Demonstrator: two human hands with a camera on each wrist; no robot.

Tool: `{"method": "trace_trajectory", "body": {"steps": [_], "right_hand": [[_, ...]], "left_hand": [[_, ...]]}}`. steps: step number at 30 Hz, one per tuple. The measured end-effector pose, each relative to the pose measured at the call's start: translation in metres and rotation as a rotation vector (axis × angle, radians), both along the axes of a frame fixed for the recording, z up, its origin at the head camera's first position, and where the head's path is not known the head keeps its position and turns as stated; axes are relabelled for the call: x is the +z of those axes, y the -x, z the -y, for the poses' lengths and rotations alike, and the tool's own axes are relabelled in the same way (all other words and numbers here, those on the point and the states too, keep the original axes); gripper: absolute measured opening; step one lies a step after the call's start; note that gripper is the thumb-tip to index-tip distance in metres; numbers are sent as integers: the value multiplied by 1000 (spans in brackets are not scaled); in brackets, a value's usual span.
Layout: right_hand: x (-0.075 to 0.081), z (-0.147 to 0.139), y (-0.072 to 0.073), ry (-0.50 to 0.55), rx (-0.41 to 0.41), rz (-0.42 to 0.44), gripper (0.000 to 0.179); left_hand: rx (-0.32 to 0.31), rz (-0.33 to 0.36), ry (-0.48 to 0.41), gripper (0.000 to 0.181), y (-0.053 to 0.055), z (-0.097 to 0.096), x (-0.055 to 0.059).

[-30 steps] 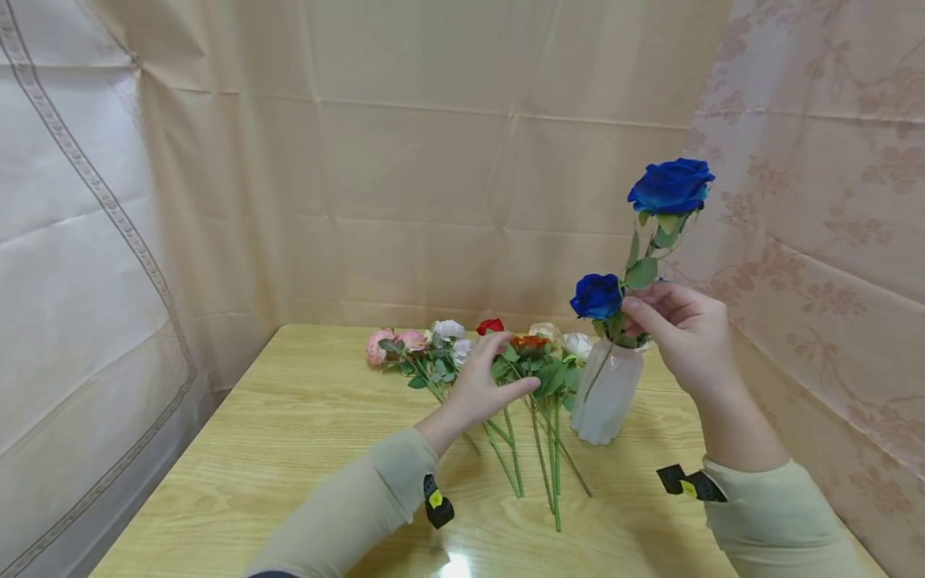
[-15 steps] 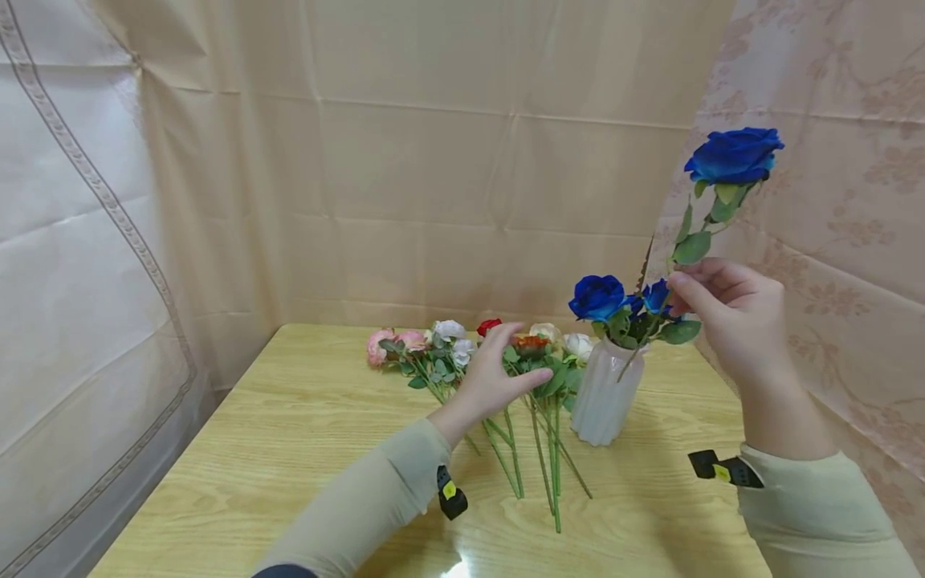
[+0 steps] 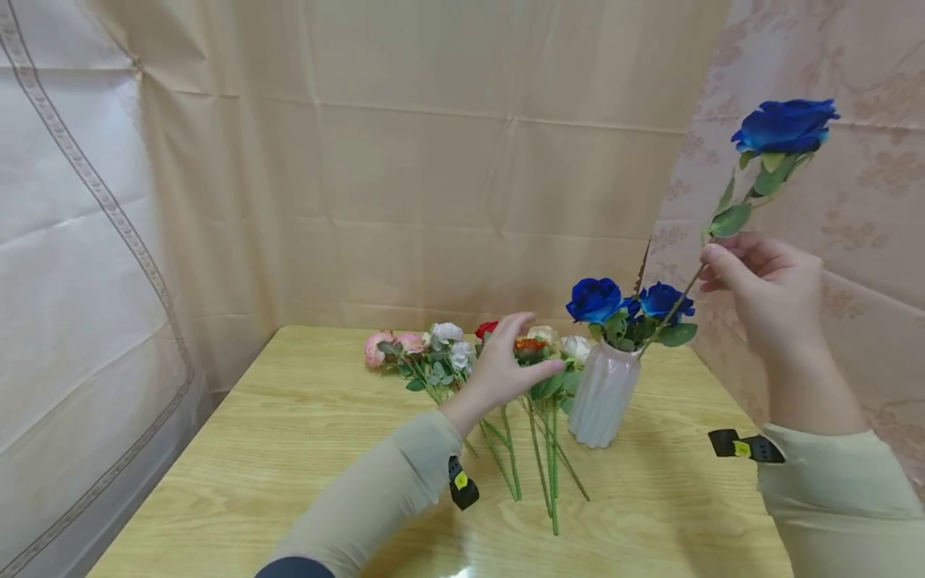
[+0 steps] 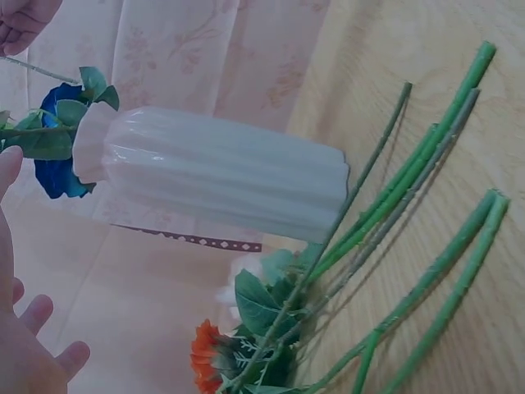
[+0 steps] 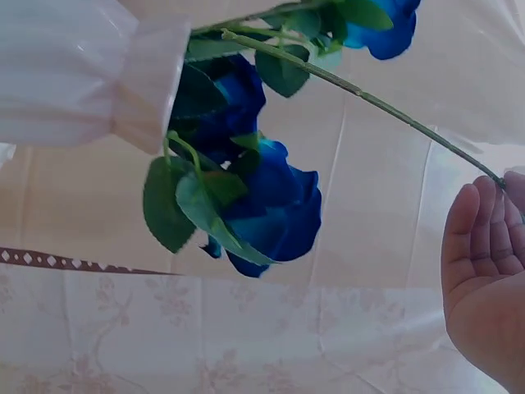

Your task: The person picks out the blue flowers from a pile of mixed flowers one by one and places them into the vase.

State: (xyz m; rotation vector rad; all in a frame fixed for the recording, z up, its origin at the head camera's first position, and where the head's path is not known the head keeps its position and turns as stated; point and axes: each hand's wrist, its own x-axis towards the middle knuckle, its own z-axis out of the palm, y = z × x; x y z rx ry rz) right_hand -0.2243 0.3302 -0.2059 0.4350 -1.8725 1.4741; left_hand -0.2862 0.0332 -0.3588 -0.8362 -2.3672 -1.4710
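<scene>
In the head view my right hand (image 3: 784, 301) pinches the thin stem of a blue rose (image 3: 784, 128), holding it tilted with the bloom up to the right. The right wrist view shows the cut end of this stem (image 5: 361, 94) free of the vase, near its mouth. A white ribbed vase (image 3: 605, 397) stands upright at the table's right side, bearing several blue roses (image 3: 594, 300). My left hand (image 3: 499, 369) hovers left of the vase above loose flowers, thumb and fingers spread, holding nothing.
Loose flowers lie left of the vase: pink blooms (image 3: 379, 349), white ones (image 3: 448, 331), a red one (image 3: 486, 329) and an orange one (image 3: 530, 349). Their green stems (image 3: 552, 474) point toward the table's front. Curtains surround the wooden table (image 3: 289, 449).
My right hand has moved up and to the right with the blue rose, drawing its stem away from the vase. The left hand has shifted slightly right.
</scene>
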Motion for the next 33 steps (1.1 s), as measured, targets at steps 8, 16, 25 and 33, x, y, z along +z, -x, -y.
{"method": "trace_trajectory", "body": {"steps": [8, 16, 25, 33], "right_hand": [[13, -4, 4, -28, -92, 18, 20], [20, -5, 9, -19, -94, 26, 20], [19, -3, 12, 16, -53, 30, 16], [12, -2, 14, -37, -111, 58, 17]], "left_hand": [[-19, -21, -25, 83, 3, -5, 9], [-33, -24, -28, 81, 3, -11, 17], [-34, -32, -6, 79, 2, -12, 21], [-37, -47, -13, 77, 2, -15, 20]]}}
